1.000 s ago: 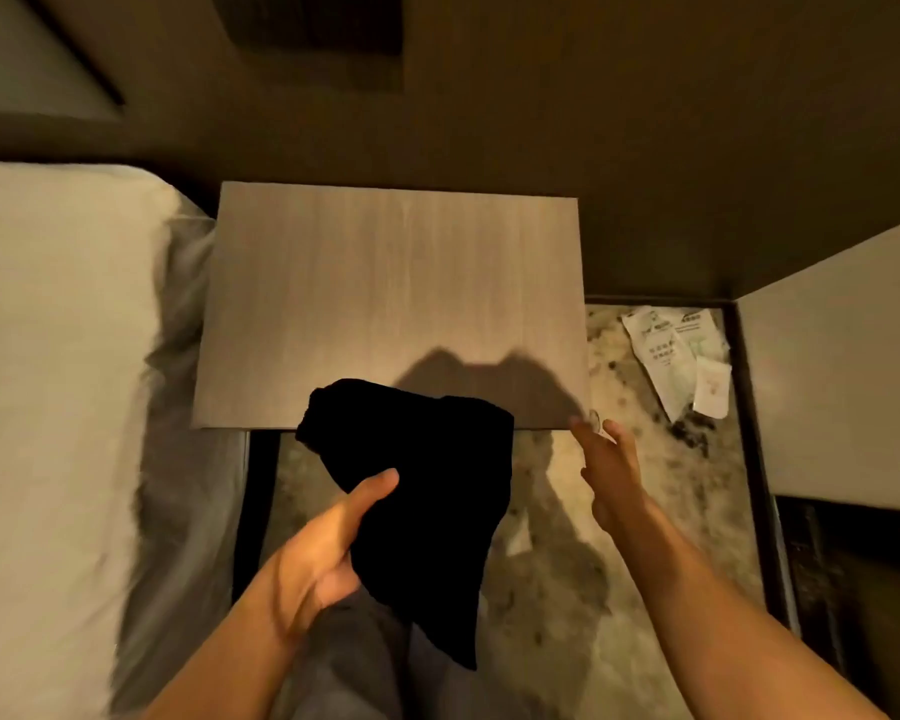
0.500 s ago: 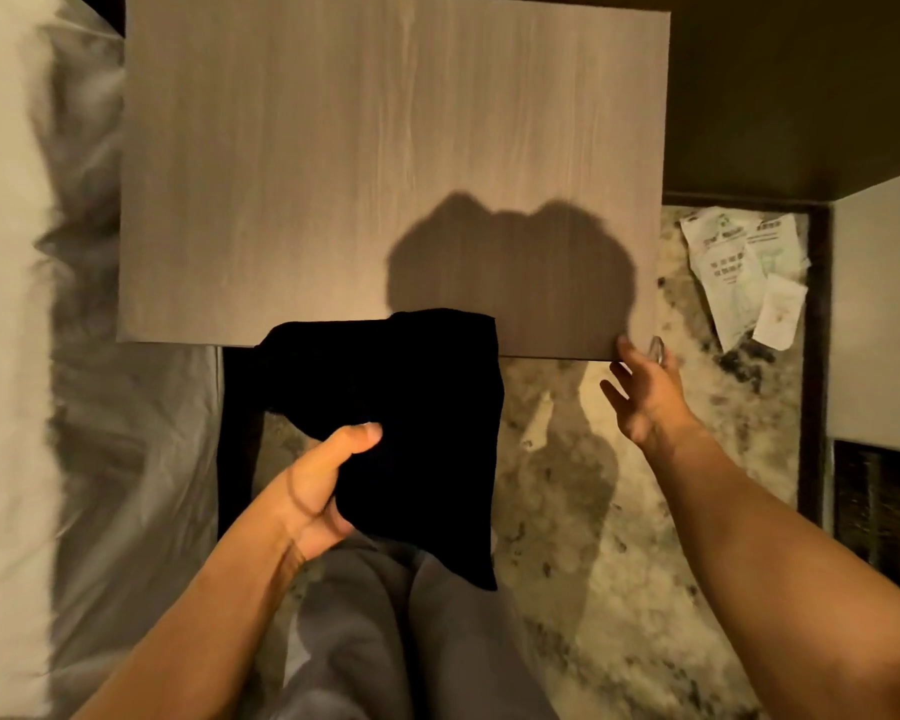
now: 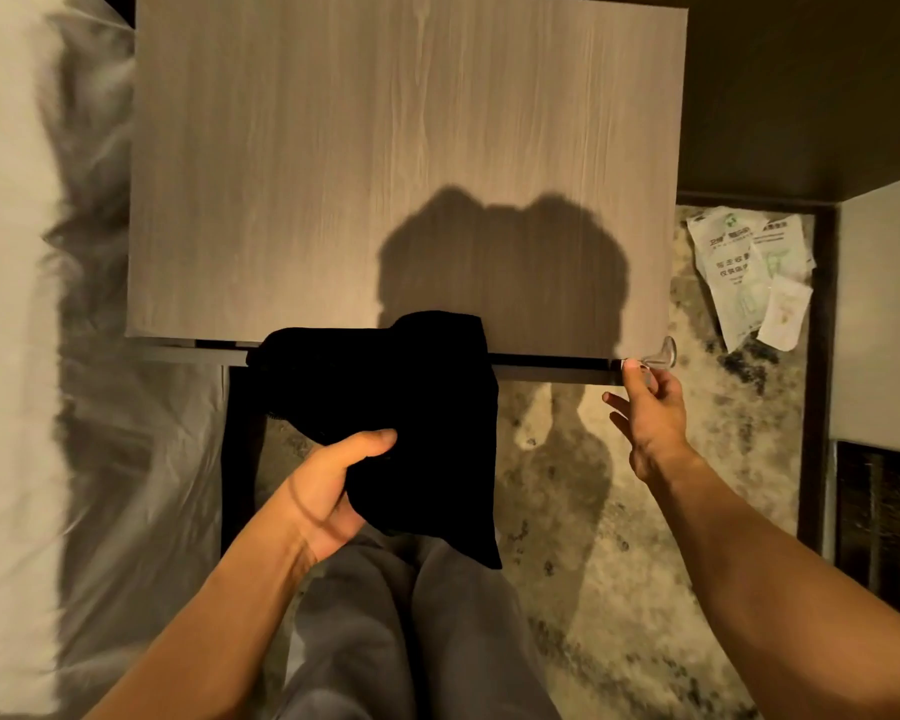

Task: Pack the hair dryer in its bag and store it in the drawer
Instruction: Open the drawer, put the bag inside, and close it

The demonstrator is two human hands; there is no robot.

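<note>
In the head view, the left hand (image 3: 328, 485) is gripping a black bag (image 3: 396, 407), thumb pressed on top, holding it just in front of the desk (image 3: 385, 148) edge. The bag is bulging, so the hair dryer is probably inside, though nothing of it is showing. The right hand (image 3: 650, 407) is pinching a small clear hook (image 3: 663, 353) at the desk's front right corner, fingers closing on it, and the drawer (image 3: 552, 365) is sitting open by only a dark sliver. Papers (image 3: 749, 272) are lying on the floor to the right. Risks: the pinch is looking slight and could slip off the hook, and the hanging bag could catch on the drawer front if it is being lowered before the gap is wide enough.
</note>
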